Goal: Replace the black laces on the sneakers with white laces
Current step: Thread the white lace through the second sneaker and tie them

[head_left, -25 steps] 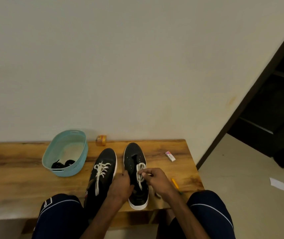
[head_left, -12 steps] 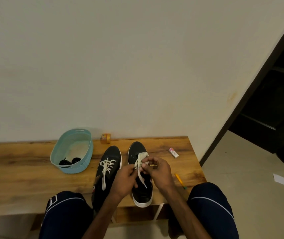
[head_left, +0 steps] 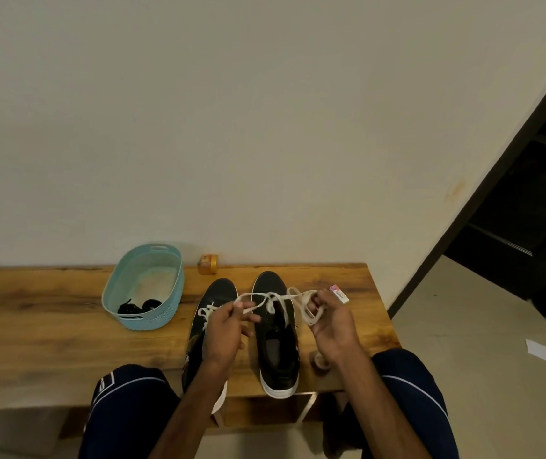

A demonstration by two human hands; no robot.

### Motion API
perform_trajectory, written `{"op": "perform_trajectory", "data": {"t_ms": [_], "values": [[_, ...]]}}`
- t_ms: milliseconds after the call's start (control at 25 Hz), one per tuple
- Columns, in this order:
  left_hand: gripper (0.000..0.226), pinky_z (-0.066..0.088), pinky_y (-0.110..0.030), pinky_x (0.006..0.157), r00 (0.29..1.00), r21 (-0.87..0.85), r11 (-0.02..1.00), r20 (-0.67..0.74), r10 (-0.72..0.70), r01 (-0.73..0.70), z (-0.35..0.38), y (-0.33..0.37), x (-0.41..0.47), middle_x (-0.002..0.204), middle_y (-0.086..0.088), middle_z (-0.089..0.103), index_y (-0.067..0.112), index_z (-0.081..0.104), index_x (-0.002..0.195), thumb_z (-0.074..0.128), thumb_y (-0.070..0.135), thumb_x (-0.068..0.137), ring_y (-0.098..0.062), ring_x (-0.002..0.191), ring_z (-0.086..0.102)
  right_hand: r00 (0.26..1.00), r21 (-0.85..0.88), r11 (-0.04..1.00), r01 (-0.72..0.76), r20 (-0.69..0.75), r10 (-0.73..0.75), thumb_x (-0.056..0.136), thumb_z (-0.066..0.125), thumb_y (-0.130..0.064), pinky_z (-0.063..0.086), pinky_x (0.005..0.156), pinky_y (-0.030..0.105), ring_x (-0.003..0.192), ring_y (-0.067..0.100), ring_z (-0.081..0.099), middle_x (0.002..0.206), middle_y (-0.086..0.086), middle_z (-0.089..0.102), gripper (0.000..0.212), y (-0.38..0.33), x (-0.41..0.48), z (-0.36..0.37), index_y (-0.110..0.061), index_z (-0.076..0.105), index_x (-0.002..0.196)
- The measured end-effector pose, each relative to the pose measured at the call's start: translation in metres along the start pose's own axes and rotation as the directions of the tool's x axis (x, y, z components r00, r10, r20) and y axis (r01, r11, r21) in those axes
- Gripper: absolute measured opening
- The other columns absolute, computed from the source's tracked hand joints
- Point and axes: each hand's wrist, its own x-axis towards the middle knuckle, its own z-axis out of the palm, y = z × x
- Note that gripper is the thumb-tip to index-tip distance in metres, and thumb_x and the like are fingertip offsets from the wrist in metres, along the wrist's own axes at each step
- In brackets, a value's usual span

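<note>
resting on wooden bench [head_left: 49, 326], sneakers [head_left: 278, 352]; plain wall [head_left: 231, 127] behind

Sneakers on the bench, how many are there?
2. The left sneaker lies partly under the left hand; the right sneaker sits between both hands.

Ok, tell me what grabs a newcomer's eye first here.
First, the white lace stretched between the left hand and right hand above the right sneaker on the wooden bench. Next, the blue basket at left, holding the black laces.
</note>
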Motion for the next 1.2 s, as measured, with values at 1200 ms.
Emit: {"op": "perform_trajectory", "data": {"t_ms": [1200], "values": [[0.019,0.048,-0.016,0.055,0.897,0.149,0.894,0.209,0.389,-0.422,0.008,0.001,0.0,0.093,0.005,0.073,0.022,0.068,0.104,0.051,0.015,0.101,-0.006,0.075,0.065,0.924,-0.953,-0.291,0.084,0.184,-0.335,0.097,0.058,-0.021,0.057,0.079,0.035,0.087,0.017,0.069,0.1,0.001,0.074,0.021,-0.016,0.022,-0.054,-0.021,0.067,0.116]]}}
